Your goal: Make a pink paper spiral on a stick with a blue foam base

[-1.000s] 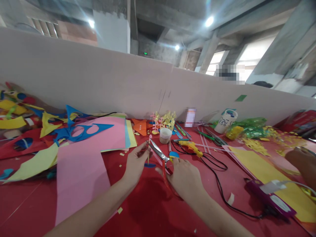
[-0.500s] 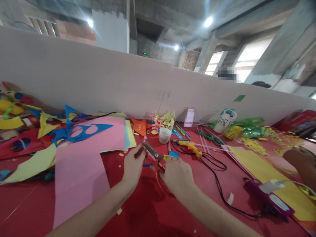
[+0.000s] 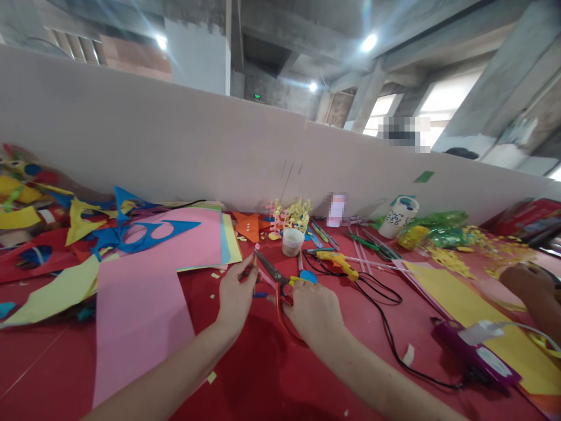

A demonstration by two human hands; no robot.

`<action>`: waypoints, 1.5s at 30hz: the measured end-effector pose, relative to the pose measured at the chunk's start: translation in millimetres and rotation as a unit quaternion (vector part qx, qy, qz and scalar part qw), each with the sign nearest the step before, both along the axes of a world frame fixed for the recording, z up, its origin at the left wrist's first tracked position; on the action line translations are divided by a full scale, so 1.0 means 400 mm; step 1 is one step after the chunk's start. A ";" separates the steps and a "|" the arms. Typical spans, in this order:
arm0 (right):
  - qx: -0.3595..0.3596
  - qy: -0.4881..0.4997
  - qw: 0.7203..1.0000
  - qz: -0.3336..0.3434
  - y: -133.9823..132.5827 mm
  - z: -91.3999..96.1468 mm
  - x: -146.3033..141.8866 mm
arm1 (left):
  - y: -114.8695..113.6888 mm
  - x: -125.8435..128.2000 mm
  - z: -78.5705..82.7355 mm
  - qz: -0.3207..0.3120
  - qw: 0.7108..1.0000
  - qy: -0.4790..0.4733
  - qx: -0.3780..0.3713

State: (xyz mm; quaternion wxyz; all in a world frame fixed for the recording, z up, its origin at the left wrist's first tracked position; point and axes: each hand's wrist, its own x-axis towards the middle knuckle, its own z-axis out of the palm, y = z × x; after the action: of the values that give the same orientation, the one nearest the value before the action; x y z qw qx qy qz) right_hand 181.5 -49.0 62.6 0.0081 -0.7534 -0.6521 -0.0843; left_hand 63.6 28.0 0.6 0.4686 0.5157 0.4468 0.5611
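My right hand [image 3: 316,310] grips red-handled scissors [image 3: 274,276], whose metal blades point up and left, almost closed. My left hand [image 3: 236,292] pinches a thin strip [image 3: 255,266] of material right at the blade tips. Both hands hover just above the red table [image 3: 245,374]. A small blue scrap [image 3: 259,294] lies on the table between them. Too small to tell what the strip is made of.
Pink sheets [image 3: 140,304] lie left of my hands, with cut blue and yellow scraps [image 3: 127,231] behind. A white cup [image 3: 293,241], a yellow glue gun [image 3: 336,262] with black cord, and a purple device [image 3: 475,356] sit right. Another person's hand [image 3: 526,286] rests at far right.
Both hands have drawn slightly nearer and left. The scissor blades have closed from wide open to nearly shut on the strip.
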 end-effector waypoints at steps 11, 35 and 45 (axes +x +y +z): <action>-0.026 0.062 0.998 0.001 0.000 -0.010 0.011 | -0.003 0.002 0.007 0.000 1.000 -0.009 -0.016; -0.029 0.013 0.998 -0.061 -0.038 -0.029 0.227 | 0.009 -0.001 0.019 -0.030 0.991 -0.112 -0.062; -0.056 0.013 0.992 -0.114 0.006 -0.070 0.339 | -0.010 0.006 0.048 -0.116 0.973 -0.157 -0.125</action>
State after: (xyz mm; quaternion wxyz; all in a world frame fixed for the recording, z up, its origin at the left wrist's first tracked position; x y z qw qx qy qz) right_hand 317.2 -46.7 34.8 -0.0352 -0.8233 -0.5652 -0.0387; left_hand 66.0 24.0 19.8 0.6553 0.4072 0.3715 0.5165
